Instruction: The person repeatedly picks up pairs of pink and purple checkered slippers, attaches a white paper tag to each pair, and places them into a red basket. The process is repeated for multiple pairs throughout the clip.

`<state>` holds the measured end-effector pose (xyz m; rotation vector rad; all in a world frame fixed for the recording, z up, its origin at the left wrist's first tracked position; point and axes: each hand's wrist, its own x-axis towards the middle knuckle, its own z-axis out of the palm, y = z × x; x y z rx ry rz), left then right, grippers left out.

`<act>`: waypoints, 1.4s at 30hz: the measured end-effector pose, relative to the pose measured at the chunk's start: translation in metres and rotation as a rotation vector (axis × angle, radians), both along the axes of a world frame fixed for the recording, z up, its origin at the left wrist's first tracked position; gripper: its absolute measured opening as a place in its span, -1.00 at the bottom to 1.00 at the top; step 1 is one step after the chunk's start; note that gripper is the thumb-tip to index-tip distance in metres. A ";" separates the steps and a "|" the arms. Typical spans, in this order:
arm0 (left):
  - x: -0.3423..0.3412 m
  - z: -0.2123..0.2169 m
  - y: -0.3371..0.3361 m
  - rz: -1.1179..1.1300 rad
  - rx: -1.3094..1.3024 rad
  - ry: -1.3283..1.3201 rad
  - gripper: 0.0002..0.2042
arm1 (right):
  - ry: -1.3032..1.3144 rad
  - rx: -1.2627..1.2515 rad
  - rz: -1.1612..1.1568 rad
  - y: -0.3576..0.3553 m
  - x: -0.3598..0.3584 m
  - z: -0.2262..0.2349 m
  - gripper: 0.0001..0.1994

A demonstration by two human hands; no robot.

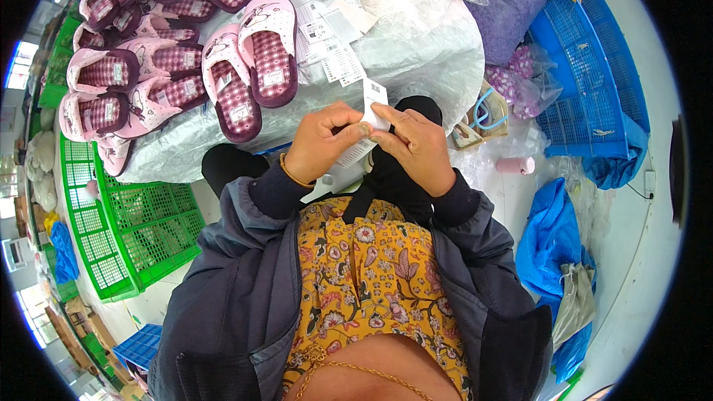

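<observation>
My left hand [324, 141] and my right hand [416, 146] meet just off the near edge of the covered table. Between their thumbs and fingers they pinch a white paper label [375, 96] with printing on it. A striped lower part of it, or a second label, hangs below the fingers; which one I cannot tell. To the left of my hands lies a pair of pink slippers with dark purple trim and checked insoles: the near slipper [232, 89] and the other slipper [269, 50], side by side. Loose printed labels [327, 37] are spread beyond them.
Several more pink slippers [167, 56] are heaped at the table's left. Clear plastic bags [416, 0] lie at the back. A green crate [152, 215] stands left on the floor; blue crates [587, 59], a purple sack [505, 0] and a blue tarp [549, 238] are at right.
</observation>
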<state>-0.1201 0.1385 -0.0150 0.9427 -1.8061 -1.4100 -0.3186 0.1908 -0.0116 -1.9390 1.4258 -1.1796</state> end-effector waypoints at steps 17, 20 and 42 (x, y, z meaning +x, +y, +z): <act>-0.031 -0.011 -0.002 -0.025 0.237 0.086 -0.84 | -0.436 0.274 -0.009 0.005 -0.026 -0.029 -0.78; -0.039 -0.016 -0.001 -0.014 0.259 0.089 -0.86 | -0.456 0.334 -0.025 0.004 -0.028 -0.031 -0.77; -0.060 -0.053 -0.011 -0.207 0.821 0.370 -0.92 | -1.367 0.558 -0.048 -0.013 -0.044 -0.034 -0.68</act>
